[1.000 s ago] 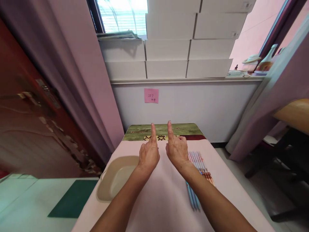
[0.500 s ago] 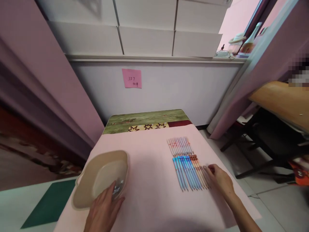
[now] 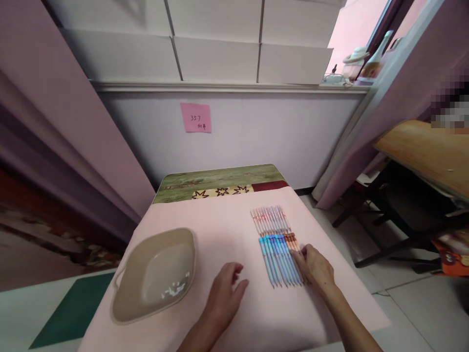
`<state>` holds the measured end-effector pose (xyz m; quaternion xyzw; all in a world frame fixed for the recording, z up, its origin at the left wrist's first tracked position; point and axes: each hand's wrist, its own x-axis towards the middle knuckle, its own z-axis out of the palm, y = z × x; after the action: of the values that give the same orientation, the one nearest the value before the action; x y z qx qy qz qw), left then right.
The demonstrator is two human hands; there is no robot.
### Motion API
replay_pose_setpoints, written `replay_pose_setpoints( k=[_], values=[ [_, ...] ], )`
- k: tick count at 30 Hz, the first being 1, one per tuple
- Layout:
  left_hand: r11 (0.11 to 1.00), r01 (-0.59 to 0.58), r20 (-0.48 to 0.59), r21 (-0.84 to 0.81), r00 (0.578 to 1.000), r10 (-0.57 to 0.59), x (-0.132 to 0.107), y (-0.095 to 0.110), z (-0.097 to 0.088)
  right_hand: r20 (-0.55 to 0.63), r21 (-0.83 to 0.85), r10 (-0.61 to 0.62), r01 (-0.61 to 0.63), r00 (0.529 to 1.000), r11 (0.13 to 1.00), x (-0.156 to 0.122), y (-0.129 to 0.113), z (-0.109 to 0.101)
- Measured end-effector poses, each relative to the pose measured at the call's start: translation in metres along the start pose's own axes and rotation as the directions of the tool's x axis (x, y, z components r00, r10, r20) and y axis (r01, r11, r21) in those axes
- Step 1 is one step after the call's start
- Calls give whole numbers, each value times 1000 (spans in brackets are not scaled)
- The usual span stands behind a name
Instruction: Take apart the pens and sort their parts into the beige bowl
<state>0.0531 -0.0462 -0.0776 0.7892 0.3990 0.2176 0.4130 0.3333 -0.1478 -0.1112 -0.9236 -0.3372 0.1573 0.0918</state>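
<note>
Slim blue plastic pens [image 3: 282, 261] ranked, perhaps against rolling, 2 o'clock from parted left grip [image 3: 224, 289]; right grip [image 3: 317, 269]: hold unclear.

Looks like room in home: mauve curtain [image 3: 88, 127] at upper left, second curtain [image 3: 399, 102] at right edge; windowsill [image 3: 220, 88] across top with white boxes [image 3: 216, 61] stacked along it, bottle [image 3: 373, 63] at upper right; wooden tabletop [image 3: 428, 146] and dark seat [image 3: 414, 195] at right; pale floor tiles [image 3: 414, 303] at lower right, green mat [image 3: 71, 308] at lower left; cloth-covered table [image 3: 220, 227] in centre, pink note [image 3: 197, 118] on wall [image 3: 278, 127] above it
</note>
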Motion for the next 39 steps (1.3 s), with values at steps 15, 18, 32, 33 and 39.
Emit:
replay_pose_setpoints(
  k=[15,18,32,33,39],
  values=[
    [865,500,91,-39,864,-495,95,16,104,31,56,-68,66,997,996,-3,-7,9],
    [870,493,90,31,865,-494,98,18,108,42,85,-76,72,996,994,-4,-6,7],
    [873,474,85,117,871,-485,94,25,112,48,230,-89,76,995,970,-12,-12,12],
    [874,475,89,105,871,-484,93,27,112,50,221,-96,83,994,972,-12,-12,12],
    [886,463,97,4,882,-461,90,35,117,49,231,-100,87,994,969,-13,-19,15]
  ],
)
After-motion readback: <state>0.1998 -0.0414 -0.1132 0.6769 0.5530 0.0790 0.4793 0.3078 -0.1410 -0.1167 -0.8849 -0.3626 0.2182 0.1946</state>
